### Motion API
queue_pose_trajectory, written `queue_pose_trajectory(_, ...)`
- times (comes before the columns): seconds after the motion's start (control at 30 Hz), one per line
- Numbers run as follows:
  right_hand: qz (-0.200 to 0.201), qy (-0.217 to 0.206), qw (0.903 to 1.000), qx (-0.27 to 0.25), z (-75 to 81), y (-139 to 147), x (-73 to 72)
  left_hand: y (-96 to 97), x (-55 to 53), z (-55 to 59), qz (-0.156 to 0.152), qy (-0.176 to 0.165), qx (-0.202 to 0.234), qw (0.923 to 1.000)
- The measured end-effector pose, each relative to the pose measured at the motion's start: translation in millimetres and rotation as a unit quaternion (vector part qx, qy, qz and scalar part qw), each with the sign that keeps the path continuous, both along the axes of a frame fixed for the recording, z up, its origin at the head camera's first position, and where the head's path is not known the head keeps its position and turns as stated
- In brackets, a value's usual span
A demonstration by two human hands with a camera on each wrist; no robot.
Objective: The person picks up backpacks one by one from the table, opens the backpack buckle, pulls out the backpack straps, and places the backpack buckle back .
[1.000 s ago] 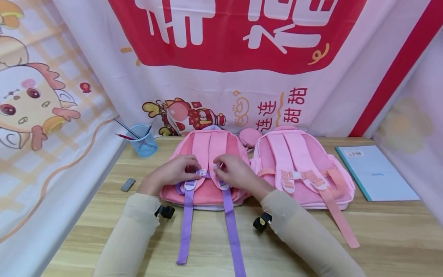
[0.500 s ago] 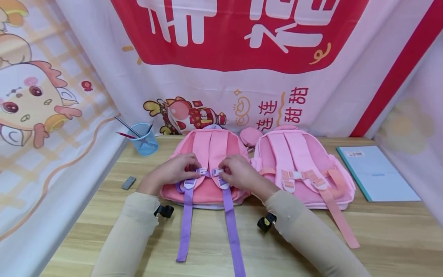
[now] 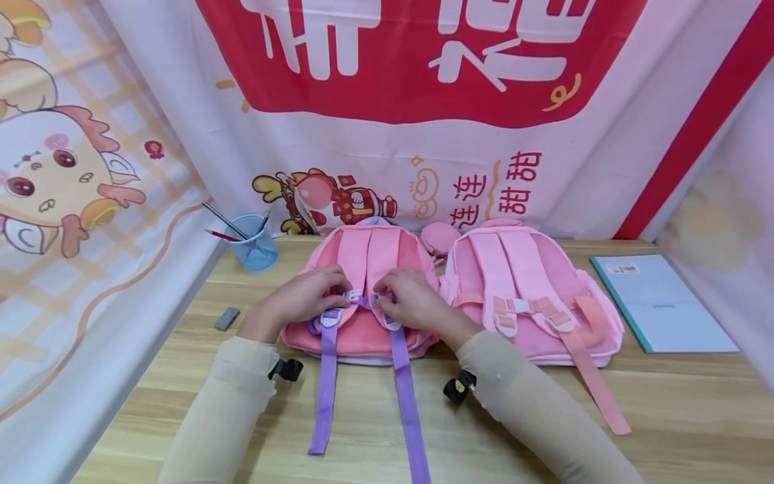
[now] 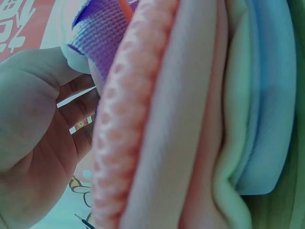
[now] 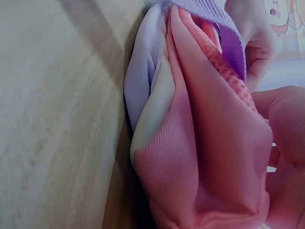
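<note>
A pink backpack (image 3: 357, 343) lies with its shoulder straps up, and two long purple straps (image 3: 410, 410) trail from it toward the near side. My left hand (image 3: 305, 296) pinches a white buckle half (image 3: 355, 294) on purple webbing by the left shoulder strap. Opposite it, my right hand (image 3: 417, 299) pinches the matching buckle piece (image 3: 383, 297) by the right strap, largely covered by fingers. The halves are apart, with a purple band showing between. The left wrist view shows the padded back panel (image 4: 119, 143) beside the palm; the right wrist view shows the bag's side (image 5: 224, 138).
A second pink backpack (image 3: 484, 282) with a buckled orange chest strap lies close on the right. Beyond it is a light blue notebook (image 3: 665, 309). A blue pen cup (image 3: 256, 252) and a grey eraser (image 3: 227, 318) are on the left. A printed cloth (image 3: 387, 74) hangs behind.
The right hand has shifted, and its fingers now cover more of the right buckle half than half a second ago. The left hand stays on its half. Both backpacks lie as before.
</note>
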State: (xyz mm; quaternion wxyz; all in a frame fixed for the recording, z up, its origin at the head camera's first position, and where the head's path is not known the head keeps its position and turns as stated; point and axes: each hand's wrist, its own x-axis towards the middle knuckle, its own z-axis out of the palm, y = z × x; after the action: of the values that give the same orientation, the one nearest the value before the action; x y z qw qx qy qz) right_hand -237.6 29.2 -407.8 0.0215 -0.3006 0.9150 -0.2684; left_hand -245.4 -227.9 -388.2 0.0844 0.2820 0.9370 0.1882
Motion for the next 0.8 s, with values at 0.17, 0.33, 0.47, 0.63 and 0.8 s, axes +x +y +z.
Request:
queue_pose_trajectory(0.17, 0.015, 0.015, 0.9998, -0.003, -2.5, -3.6, -1.9, 1.4, 0.8, 2.5, 0.001, 0.006, -0.005, 1.0000)
queue_pose_trajectory(0.33, 0.021, 0.015, 0.9995, -0.015, -4.9, -7.0, -3.3, 2.8, 2.9, 6.9, 0.010, 0.000, -0.009, 0.9999)
queue_pose_trajectory(0.47, 0.017, 0.007, 0.9997, -0.014, -4.5, -10.9, -3.5, 3.4, 3.5, 9.4, 0.014, 0.002, -0.012, 0.9998)
queue_pose_trajectory(0.63, 0.009, -0.015, 0.9999, 0.002, -4.0, -16.5, -3.5, 3.3, 2.6, 9.9, 0.012, 0.004, -0.013, 0.9998)
queue_pose_trajectory(0.8, -0.002, -0.028, 0.9995, 0.014, -4.6, -21.4, -4.3, 3.1, 2.1, 11.3, 0.019, -0.001, -0.009, 0.9998)
